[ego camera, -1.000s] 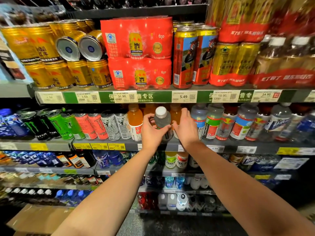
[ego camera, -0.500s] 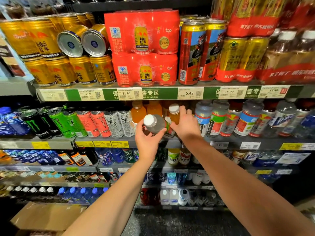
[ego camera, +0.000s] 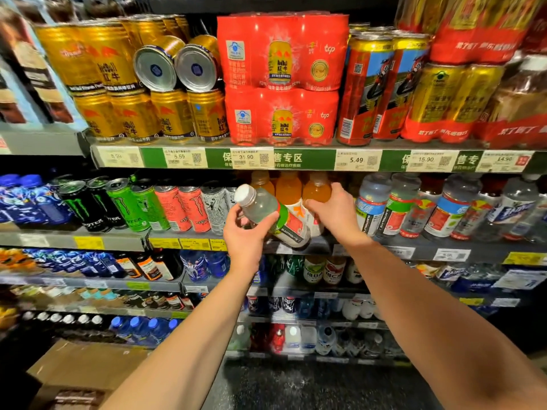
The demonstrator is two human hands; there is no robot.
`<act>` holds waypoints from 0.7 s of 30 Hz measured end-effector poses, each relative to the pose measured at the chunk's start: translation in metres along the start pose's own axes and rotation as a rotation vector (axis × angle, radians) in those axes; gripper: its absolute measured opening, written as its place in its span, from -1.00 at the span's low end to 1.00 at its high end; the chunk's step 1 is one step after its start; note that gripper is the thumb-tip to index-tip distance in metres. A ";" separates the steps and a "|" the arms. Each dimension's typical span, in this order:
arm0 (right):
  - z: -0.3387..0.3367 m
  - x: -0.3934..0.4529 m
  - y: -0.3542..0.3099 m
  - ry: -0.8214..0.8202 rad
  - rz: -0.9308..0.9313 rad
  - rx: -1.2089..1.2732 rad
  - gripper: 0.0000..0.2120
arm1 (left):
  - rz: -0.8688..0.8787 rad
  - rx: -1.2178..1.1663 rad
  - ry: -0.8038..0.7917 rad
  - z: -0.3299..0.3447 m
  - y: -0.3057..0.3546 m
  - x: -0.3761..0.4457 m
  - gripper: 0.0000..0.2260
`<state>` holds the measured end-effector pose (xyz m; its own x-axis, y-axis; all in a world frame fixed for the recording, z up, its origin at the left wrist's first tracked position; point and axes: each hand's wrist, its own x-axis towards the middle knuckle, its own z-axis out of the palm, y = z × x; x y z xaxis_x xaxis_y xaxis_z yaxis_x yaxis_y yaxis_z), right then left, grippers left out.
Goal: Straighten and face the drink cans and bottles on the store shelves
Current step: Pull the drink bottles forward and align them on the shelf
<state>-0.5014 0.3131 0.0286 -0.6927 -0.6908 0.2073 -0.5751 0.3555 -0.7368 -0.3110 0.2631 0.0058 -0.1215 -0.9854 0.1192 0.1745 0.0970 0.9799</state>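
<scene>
Left hand (ego camera: 247,232) gripping a clear bottle (ego camera: 270,216), tilted, cap up-left, base at the shelf edge (ego camera: 296,247). Right hand (ego camera: 333,214) curled round an orange bottle (ego camera: 316,192) upright on the same shelf, beside other orange bottles (ego camera: 288,187).

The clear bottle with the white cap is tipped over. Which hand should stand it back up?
Probably the left hand: it already grips the clear bottle, tilted out from the shelf. The right hand is busy holding an orange bottle.
</scene>
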 end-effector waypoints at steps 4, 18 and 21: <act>0.005 0.010 0.001 -0.005 0.045 0.031 -0.55 | 0.001 0.054 -0.043 -0.014 -0.001 0.003 -0.48; 0.014 -0.019 0.027 -0.059 0.210 0.233 -0.53 | -0.039 -0.038 -0.240 -0.005 -0.011 0.005 -0.51; 0.008 -0.023 0.046 0.034 0.205 0.236 -0.63 | -0.043 -0.047 -0.258 0.013 -0.011 -0.002 -0.40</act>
<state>-0.5089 0.3402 -0.0153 -0.8000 -0.5972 0.0573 -0.3079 0.3267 -0.8936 -0.3255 0.2655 -0.0035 -0.3743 -0.9195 0.1205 0.2087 0.0431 0.9770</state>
